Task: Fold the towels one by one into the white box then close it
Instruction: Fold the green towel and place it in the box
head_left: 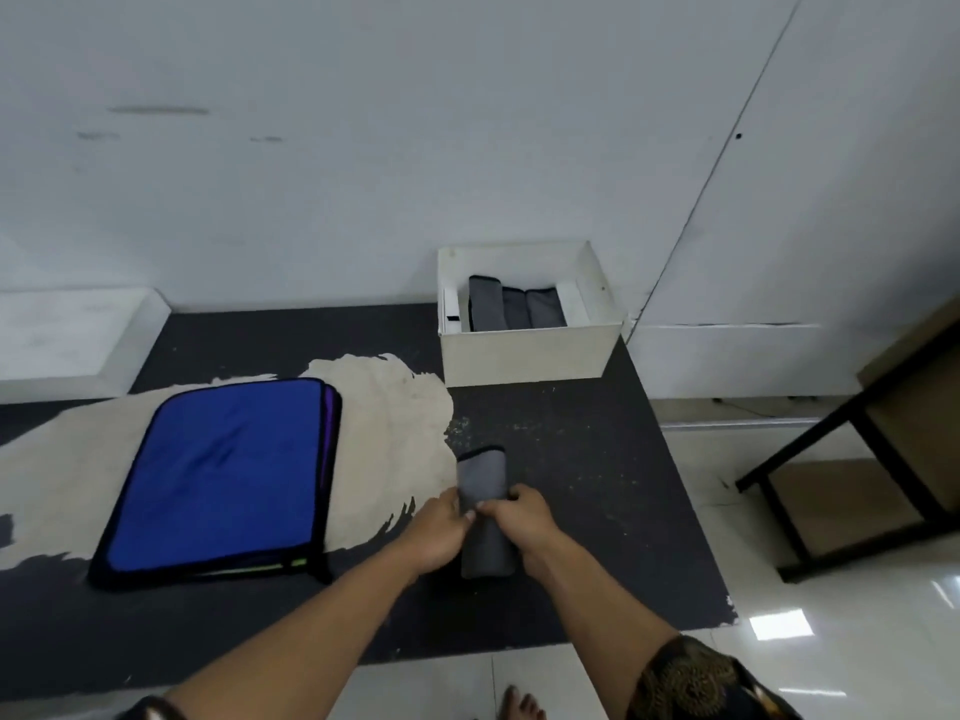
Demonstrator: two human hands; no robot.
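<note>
In the white box [524,356] folded towels [514,306] are packed; a grey towel [480,475] is gripped by left hand [439,532] and right hand [527,522]; blue towels [223,470] and closing are left.

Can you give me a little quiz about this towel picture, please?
1. True or false: the white box has its lid on.
2. Which towel do the left hand and right hand hold? A blue, B grey, C red.
3. Fill in: the towels inside the box are ____.
Key: 1 false, it is open. 2 B, the grey towel. 3 grey.
</note>
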